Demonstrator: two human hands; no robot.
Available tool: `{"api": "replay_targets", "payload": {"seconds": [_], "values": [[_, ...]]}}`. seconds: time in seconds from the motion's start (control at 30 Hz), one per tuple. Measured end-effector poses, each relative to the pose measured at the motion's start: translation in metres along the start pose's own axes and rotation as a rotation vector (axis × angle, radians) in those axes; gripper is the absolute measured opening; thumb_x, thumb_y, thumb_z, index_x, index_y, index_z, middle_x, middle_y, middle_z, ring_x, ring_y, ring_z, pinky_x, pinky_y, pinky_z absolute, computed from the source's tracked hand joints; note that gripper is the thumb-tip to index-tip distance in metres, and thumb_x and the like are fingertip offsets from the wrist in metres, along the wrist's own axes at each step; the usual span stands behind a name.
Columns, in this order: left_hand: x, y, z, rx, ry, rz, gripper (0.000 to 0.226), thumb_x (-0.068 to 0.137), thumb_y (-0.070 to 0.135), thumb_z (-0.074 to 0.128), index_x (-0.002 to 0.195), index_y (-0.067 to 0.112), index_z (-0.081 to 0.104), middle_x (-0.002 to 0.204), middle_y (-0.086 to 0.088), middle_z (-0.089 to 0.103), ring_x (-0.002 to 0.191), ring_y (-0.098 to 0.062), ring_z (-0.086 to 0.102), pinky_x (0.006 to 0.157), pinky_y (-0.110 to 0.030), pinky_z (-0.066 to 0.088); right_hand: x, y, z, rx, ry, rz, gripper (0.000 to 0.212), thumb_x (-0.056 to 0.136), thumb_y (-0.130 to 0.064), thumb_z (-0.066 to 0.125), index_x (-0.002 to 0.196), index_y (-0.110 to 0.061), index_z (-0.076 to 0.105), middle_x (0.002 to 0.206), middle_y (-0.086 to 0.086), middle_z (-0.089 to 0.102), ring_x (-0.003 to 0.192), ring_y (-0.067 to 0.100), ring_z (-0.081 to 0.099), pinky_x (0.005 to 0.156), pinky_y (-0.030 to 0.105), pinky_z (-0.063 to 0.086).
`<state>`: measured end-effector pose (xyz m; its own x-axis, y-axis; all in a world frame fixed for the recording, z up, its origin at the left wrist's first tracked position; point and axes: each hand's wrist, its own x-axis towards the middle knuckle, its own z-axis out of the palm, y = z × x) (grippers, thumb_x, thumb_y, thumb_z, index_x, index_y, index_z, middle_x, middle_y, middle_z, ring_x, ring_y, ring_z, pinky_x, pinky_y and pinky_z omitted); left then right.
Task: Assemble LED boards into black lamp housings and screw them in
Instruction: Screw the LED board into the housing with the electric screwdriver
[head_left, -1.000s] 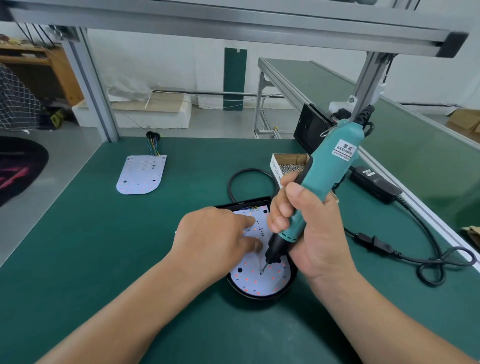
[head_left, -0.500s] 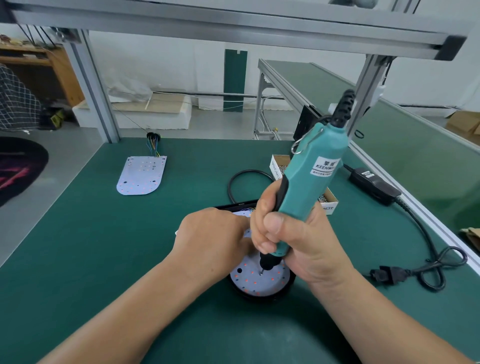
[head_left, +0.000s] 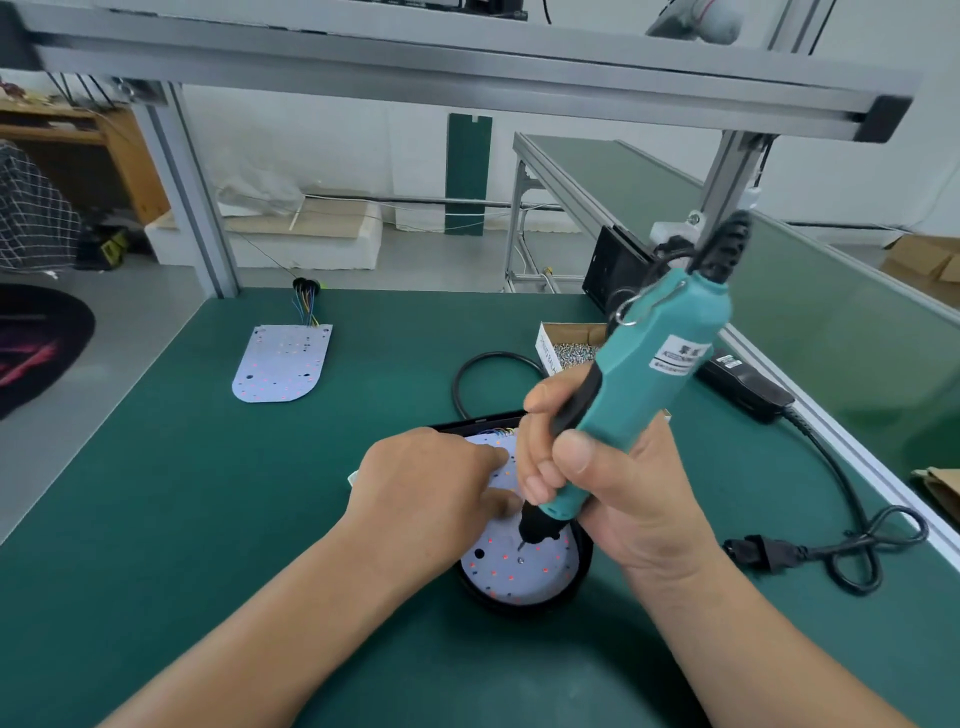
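A white LED board (head_left: 511, 574) lies inside a black lamp housing (head_left: 581, 571) on the green table in front of me. My right hand (head_left: 618, 483) grips a teal electric screwdriver (head_left: 644, 374), tilted, with its bit just above a screw (head_left: 521, 560) on the board. My left hand (head_left: 426, 493) rests on the board's left part, fingers extended toward the screwdriver's tip. A second LED board (head_left: 283, 364) with coloured wires lies loose at the far left of the table.
A small cardboard box of screws (head_left: 566, 345) sits behind the screwdriver. A black power adapter (head_left: 743, 387) and its looped cable (head_left: 852, 556) lie at the right. An aluminium frame stands over the green table (head_left: 182, 493), with a conveyor at the right.
The screwdriver has swung more upright and its bit has shifted to a screw nearer me on the board. My left hand stays on the board.
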<state>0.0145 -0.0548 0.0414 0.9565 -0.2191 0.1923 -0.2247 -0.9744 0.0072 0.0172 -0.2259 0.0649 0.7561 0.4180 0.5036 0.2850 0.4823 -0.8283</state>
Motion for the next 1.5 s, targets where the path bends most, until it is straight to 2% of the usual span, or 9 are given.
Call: {"api": "replay_targets", "payload": {"seconds": [0.13,0.3,0.4,0.5,0.57,0.73,1.1,1.3,1.5], "values": [[0.001,-0.001,-0.005,-0.054,-0.052,0.010,0.044,0.092,0.072,0.048,0.105,0.032,0.064,0.077,0.003,0.058,0.083,-0.021,0.058,0.057,-0.032,0.039,0.007,-0.004,-0.005,0.087,0.115,-0.075,0.036,0.090,-0.035,0.083,0.113,-0.014,0.065,0.070,0.000,0.054,0.061,0.019,0.053,0.063,0.031,0.047],[-0.004,-0.011,-0.011,-0.270,-0.074,-0.014,0.049,0.091,0.070,0.058,0.128,0.037,0.063,0.112,0.010,0.071,0.109,-0.015,0.065,0.088,-0.036,0.053,0.014,-0.007,-0.028,0.284,0.434,-0.071,0.015,0.096,-0.031,0.071,0.103,-0.019,0.066,0.071,-0.004,0.045,0.062,0.010,0.045,0.060,0.023,0.044],[-0.005,-0.017,-0.011,-0.608,-0.060,-0.091,0.030,0.100,0.052,0.059,0.127,0.039,0.067,0.092,0.019,0.070,0.086,0.000,0.063,0.079,-0.024,0.050,0.015,-0.007,-0.038,0.368,0.538,-0.083,0.015,0.102,-0.030,0.059,0.099,-0.019,0.068,0.074,-0.006,0.045,0.064,0.009,0.045,0.062,0.022,0.044],[0.000,-0.026,-0.010,-1.152,-0.052,-0.282,0.026,0.104,0.029,0.055,0.121,0.035,0.073,0.088,0.021,0.070,0.072,0.001,0.059,0.072,-0.014,0.047,0.016,-0.009,-0.045,0.393,0.601,-0.104,0.015,0.105,-0.028,0.056,0.099,-0.018,0.066,0.076,-0.006,0.045,0.065,0.009,0.045,0.063,0.022,0.044],[0.002,-0.029,-0.016,-1.501,-0.105,-0.395,0.034,0.102,0.011,0.051,0.120,0.026,0.076,0.091,0.010,0.073,0.066,-0.008,0.051,0.065,-0.018,0.048,0.017,-0.009,-0.047,0.408,0.620,-0.103,0.014,0.105,-0.028,0.056,0.100,-0.018,0.065,0.075,-0.006,0.046,0.065,0.009,0.045,0.063,0.022,0.044],[0.003,-0.035,-0.021,-1.774,-0.172,-0.421,0.044,0.099,-0.016,0.040,0.120,0.002,0.074,0.105,-0.015,0.079,0.068,-0.013,0.058,0.056,-0.021,0.050,0.017,-0.008,-0.047,0.424,0.635,-0.091,0.016,0.106,-0.025,0.056,0.098,-0.017,0.067,0.075,-0.005,0.046,0.065,0.010,0.045,0.063,0.022,0.044],[-0.001,-0.035,-0.022,-1.911,-0.191,-0.436,0.020,0.102,-0.003,0.059,0.116,-0.001,0.073,0.096,-0.013,0.077,0.073,-0.013,0.073,0.056,-0.019,0.058,0.018,-0.009,-0.043,0.440,0.629,-0.094,0.021,0.106,-0.020,0.054,0.094,-0.017,0.071,0.075,-0.003,0.048,0.064,0.011,0.047,0.061,0.023,0.046],[-0.006,-0.020,-0.028,-1.951,-0.300,-0.359,0.025,0.088,0.020,0.072,0.105,0.002,0.073,0.078,-0.009,0.064,0.049,-0.008,0.044,0.037,-0.016,0.035,0.018,-0.010,-0.043,0.444,0.625,-0.091,0.022,0.106,-0.020,0.054,0.094,-0.016,0.072,0.075,-0.003,0.048,0.064,0.010,0.048,0.061,0.023,0.047],[-0.009,-0.010,-0.029,-1.918,-0.288,-0.243,0.020,0.080,0.031,0.081,0.087,0.012,0.080,0.073,-0.009,0.062,0.045,-0.008,0.038,0.040,-0.017,0.029,0.018,-0.010,-0.044,0.455,0.629,-0.091,0.020,0.105,-0.021,0.056,0.094,-0.017,0.072,0.075,-0.003,0.049,0.065,0.011,0.048,0.061,0.024,0.047]]}}
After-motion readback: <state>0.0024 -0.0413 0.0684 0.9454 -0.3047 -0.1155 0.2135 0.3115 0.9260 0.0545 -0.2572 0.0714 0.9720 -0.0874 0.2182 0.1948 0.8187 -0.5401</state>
